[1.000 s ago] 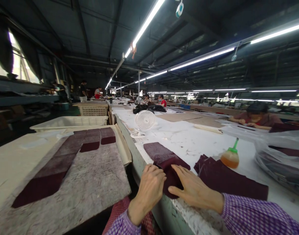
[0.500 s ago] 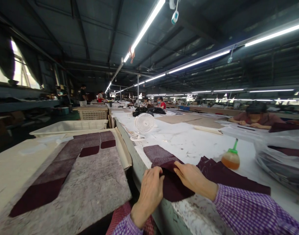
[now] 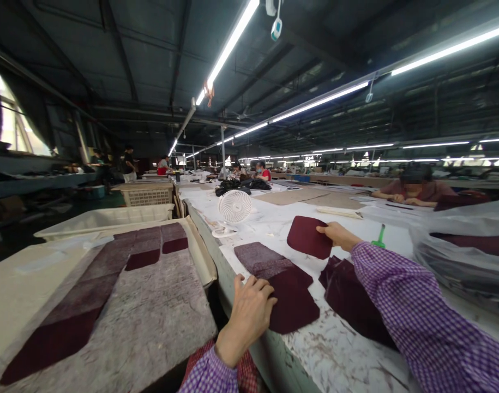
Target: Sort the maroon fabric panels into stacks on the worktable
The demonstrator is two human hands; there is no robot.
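Note:
My right hand [image 3: 340,235] pinches the corner of a maroon leather-like piece [image 3: 308,236], held up above the white table. My left hand [image 3: 249,308] has its fingers apart and slightly bent, with the tips on the left edge of a row of overlapping maroon pieces [image 3: 296,305]. The far part of that row has a greyish, frosted surface. Beneath my right forearm lies a loose heap of maroon pieces [image 3: 351,295], partly covered by the sleeve.
A grey-stained board [image 3: 159,316] at left carries more overlapping maroon pieces [image 3: 55,344]. On the white table [image 3: 274,218] stand a small white fan [image 3: 235,206] and a bottle with a green nozzle [image 3: 379,237], mostly hidden by my sleeve. A plastic bag [image 3: 457,262] lies right; a co-worker [image 3: 415,188] sits beyond.
My right hand has moved away from the row, up and to the right, and now holds a separate maroon piece. My left hand has stayed at the row, its fingers more spread.

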